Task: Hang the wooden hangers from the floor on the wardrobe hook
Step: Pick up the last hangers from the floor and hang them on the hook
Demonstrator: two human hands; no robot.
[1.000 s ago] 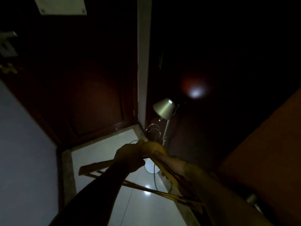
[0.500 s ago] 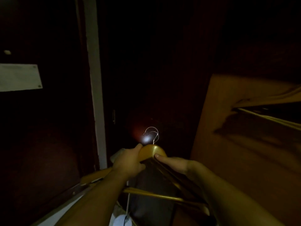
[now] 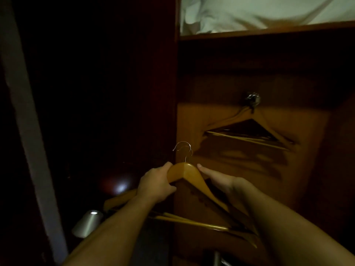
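I hold a bunch of wooden hangers (image 3: pixel 189 174) with thin metal hooks up in front of the open wardrobe. My left hand (image 3: pixel 155 184) grips the left shoulder of the bunch, fingers curled round the wood. My right hand (image 3: pixel 216 176) holds the right shoulder from behind, fingertips near the top. The metal wardrobe hook (image 3: pixel 253 99) is on the wooden back panel, up and to the right of my hands. Several wooden hangers (image 3: pixel 247 129) hang from it. The room is dim.
A shelf edge (image 3: pixel 269 31) runs above the hook, with white bedding (image 3: pixel 259 10) on it. The dark wardrobe side panel (image 3: pixel 175 93) stands just left of the held hangers. A silver lamp shade (image 3: pixel 87 223) sits low on the left beside a pale door frame (image 3: pixel 25 112).
My view swung up and right from the floor and lamp to the wardrobe interior. Both hands lifted the hanger bunch higher, and the hook with its hung hangers came fully into view.
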